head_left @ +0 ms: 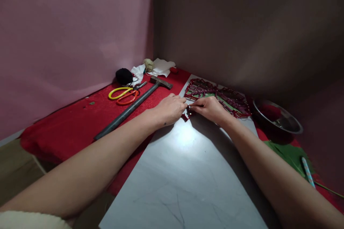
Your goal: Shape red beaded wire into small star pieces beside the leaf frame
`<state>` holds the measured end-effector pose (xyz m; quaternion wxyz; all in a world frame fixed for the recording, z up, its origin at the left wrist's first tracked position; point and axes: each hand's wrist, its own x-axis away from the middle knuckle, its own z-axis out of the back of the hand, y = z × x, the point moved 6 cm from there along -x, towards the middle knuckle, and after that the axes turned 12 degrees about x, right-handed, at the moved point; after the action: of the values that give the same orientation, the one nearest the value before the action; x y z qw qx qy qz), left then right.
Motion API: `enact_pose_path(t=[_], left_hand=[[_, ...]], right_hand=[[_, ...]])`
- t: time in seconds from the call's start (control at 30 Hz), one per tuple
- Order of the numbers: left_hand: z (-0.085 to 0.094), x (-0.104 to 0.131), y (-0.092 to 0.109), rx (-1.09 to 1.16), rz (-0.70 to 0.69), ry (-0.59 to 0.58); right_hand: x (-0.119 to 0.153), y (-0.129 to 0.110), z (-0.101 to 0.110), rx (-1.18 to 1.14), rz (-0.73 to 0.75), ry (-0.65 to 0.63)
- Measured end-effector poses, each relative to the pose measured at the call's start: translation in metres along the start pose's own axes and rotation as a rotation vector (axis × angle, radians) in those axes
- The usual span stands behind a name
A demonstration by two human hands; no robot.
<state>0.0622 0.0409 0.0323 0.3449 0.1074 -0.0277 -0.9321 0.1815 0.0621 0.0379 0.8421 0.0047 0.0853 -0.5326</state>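
Note:
A white board [185,164] lies lengthwise before me, with pencil-like lines on its near part. On its far part, nails are strung with dark red, pink and green yarn [225,100]. A small cluster of nails wound with dark red yarn [186,116] sits between my hands. My left hand [172,109] rests at its left side, fingers bent and closed near the nails. From the right, my right hand [211,109] reaches in with thumb and forefinger pinched together by the same nails. Whatever either hand holds is too small or hidden to make out.
Left of the board, on red cloth [67,125], lie a hammer [131,109] and scissors [125,94]. Behind them are a black yarn ball [124,76], a cream yarn ball [148,65] and white paper [162,67]. A metal bowl [291,127] stands right, near a patterned stick [307,171]. Walls close the back.

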Motion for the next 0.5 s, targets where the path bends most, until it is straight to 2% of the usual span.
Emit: enact_pose_path(t=[0.1,0.23,0.33,0.4,0.5], left_hand=[[0.001,0.001,0.001,0.001,0.009,-0.009],[-0.001,0.000,-0.001,0.029,0.033,-0.009],[-0.002,-0.002,-0.008,0.111,0.074,-0.021],[-0.001,-0.002,-0.015,0.200,0.101,-0.055],[0.005,0.001,-0.027,0.314,0.137,-0.087]], right_hand=[[-0.011,0.004,0.000,-0.054,-0.022,-0.089],[-0.026,-0.001,0.006,0.155,-0.134,-0.093],[-0.033,-0.014,0.011,0.403,-0.239,-0.078],[-0.036,-0.029,0.012,0.498,-0.219,-0.097],[-0.039,-0.048,0.012,0.520,-0.176,-0.099]])
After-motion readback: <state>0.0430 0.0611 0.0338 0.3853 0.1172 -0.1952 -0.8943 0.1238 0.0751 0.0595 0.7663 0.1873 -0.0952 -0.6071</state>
